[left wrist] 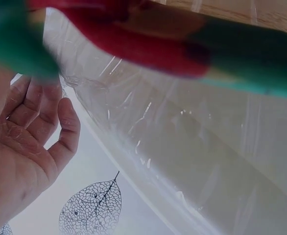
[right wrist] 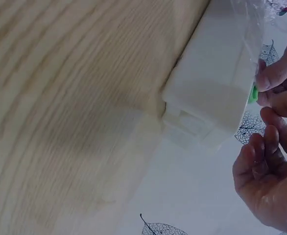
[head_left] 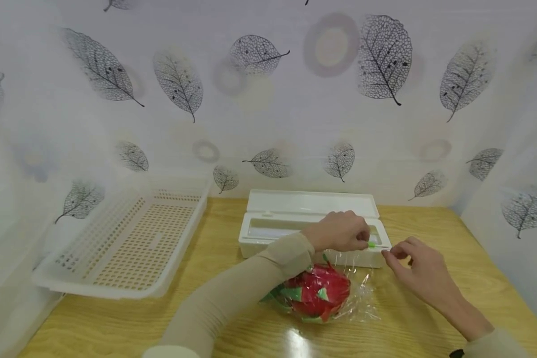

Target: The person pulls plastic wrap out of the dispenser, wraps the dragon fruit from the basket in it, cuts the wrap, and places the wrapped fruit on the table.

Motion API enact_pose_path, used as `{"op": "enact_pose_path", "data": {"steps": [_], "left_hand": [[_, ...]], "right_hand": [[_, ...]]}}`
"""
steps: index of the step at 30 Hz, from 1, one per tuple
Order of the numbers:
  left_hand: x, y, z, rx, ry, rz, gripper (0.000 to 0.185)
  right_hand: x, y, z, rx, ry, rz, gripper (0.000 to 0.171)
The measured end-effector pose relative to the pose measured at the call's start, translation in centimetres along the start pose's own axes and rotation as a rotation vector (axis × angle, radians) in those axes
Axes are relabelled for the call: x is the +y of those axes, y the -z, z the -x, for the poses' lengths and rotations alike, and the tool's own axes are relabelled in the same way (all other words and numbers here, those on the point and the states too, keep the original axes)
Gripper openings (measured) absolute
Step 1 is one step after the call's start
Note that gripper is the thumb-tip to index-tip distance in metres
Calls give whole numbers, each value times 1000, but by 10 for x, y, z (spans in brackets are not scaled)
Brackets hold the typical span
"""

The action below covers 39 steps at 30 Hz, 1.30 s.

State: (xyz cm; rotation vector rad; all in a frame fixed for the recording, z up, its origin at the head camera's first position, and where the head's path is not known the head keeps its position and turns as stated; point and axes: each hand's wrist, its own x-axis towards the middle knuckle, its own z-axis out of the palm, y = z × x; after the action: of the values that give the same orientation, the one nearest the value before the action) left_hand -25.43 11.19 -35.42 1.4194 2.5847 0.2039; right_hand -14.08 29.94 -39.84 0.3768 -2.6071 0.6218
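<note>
Cling film (head_left: 360, 271) stretches from the white dispenser box (head_left: 311, 226) down over a red and green dragon fruit (head_left: 316, 294), which lies on the wooden worktop (head_left: 434, 303) just in front of the box. The box sits open near the back wall, its lid tipped up behind it, with a roll showing inside.

The left hand (head_left: 340, 231) reaches across the fruit and rests on the front edge of the box, its fingers curled and pinching a small green slider (head_left: 371, 244) on the cutting rail. In the left wrist view the palm and fingers (left wrist: 35, 117) show beside the film, with the blurred red and green of the fruit close above the lens.

The right hand (head_left: 418, 271) hovers at the right end of the box, just beside the slider, its fingers (right wrist: 268, 147) loosely bent with thumb and forefinger near each other; whether they grip the edge of the film I cannot tell.

To the left, well apart from the box, a white perforated basket (head_left: 125, 243) stands tilted against the patterned wall.
</note>
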Motion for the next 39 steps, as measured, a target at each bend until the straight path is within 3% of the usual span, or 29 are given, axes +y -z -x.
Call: {"op": "enact_pose_path", "data": {"steps": [2,6,8,11,16,25,39], "left_hand": [[0,0,1,0,1,-2,18],[1,1,2,-5,14,-1,19],[1,1,2,-6,11,0,19],[0,1,1,-5,5,-4,20],[1,1,-1,-1,6,-10,19],[2,-1,0,9,-6,-13,17],[-1,-1,1,16,-89,-14,15]], "right_hand": [[-3,2,2,-97,-133,-71,12],[-4,3,0,-397,-455,-294,49],[-3,1,-1,-466,-558,-423,55],[-2,-4,-3,-490,-667,-606,54],[1,-8,-4,-468,-734,-727,44],[3,-6,-4,-439,-748,-710,33],[7,-7,-5,-412,-783,-717,19]]}}
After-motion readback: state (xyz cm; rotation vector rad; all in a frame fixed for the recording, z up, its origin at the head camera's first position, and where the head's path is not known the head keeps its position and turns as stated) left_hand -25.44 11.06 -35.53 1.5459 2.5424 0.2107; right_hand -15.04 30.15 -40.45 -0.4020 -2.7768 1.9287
